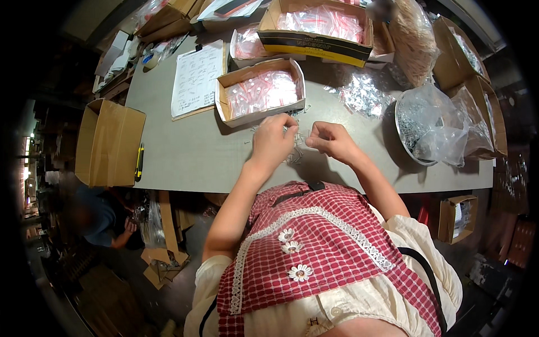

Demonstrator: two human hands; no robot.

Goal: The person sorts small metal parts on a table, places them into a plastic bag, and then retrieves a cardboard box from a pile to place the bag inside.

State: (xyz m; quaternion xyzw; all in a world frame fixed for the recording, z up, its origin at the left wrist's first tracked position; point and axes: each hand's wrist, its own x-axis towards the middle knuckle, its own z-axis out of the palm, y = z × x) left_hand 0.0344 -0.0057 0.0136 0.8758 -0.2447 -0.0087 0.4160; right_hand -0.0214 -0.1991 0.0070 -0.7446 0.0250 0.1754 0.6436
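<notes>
Small silver screws (pixel 296 155) lie loose on the grey table in front of me. Over them is my left hand (pixel 274 137), its fingers curled down and closed; what they may hold is hidden. A short gap to the right, my right hand (pixel 332 140) has thumb and forefinger pressed together, and anything between them is too small to name. Just beyond both hands stands an open white cardboard box (pixel 264 116) filled with small clear zip bags (pixel 264 91) with red seal lines.
A clipboard with a written sheet (pixel 196 78) lies left of the box. Behind stands a black-and-yellow box (pixel 314 49) of bags. At right are a metal bowl (pixel 405 143) with plastic-wrapped hardware and a heap of shiny pieces (pixel 365 95). An empty carton (pixel 112 143) and cutter (pixel 139 163) sit left. Another person (pixel 101 216) is lower left.
</notes>
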